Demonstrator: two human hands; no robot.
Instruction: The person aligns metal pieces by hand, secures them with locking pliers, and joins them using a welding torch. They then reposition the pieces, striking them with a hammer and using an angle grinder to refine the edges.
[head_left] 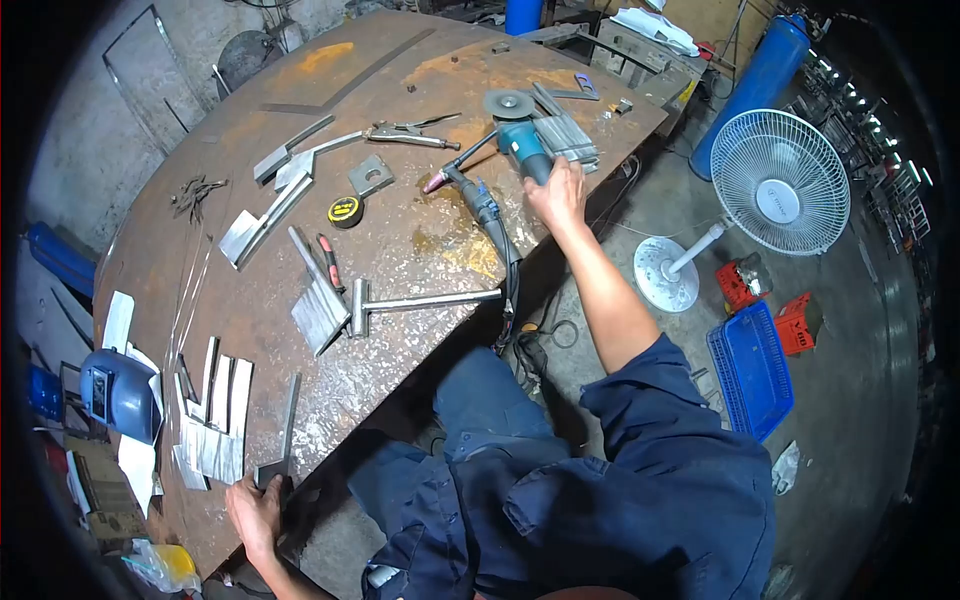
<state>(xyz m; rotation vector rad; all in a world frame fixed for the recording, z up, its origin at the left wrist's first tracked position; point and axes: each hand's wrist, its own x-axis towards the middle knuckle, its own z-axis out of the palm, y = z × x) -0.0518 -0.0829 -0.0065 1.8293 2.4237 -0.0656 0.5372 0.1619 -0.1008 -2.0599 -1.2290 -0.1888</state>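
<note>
My right hand (pixel 560 192) is closed round the rear body of a teal angle grinder (pixel 521 141), whose disc (pixel 508 103) points to the far side of the steel table (pixel 390 235). Beside it lies a TIG torch (pixel 483 203) with a pink nozzle, its cable hanging over the near edge. At the table's near left corner, my left hand (pixel 255 512) pinches the wide end of a thin metal bar with a plate (pixel 290 425). Several similar plate-and-bar pieces (pixel 217 440) are grouped just beyond that hand.
A welding helmet (pixel 122 392) rests at the left edge. A tape measure (pixel 345 211), locking pliers (pixel 410 134), a T-shaped handle (pixel 420 301) and more metal pieces (pixel 320 312) lie across the table. To the right stand a fan (pixel 780 200), a blue gas cylinder (pixel 750 95) and a blue crate (pixel 750 370).
</note>
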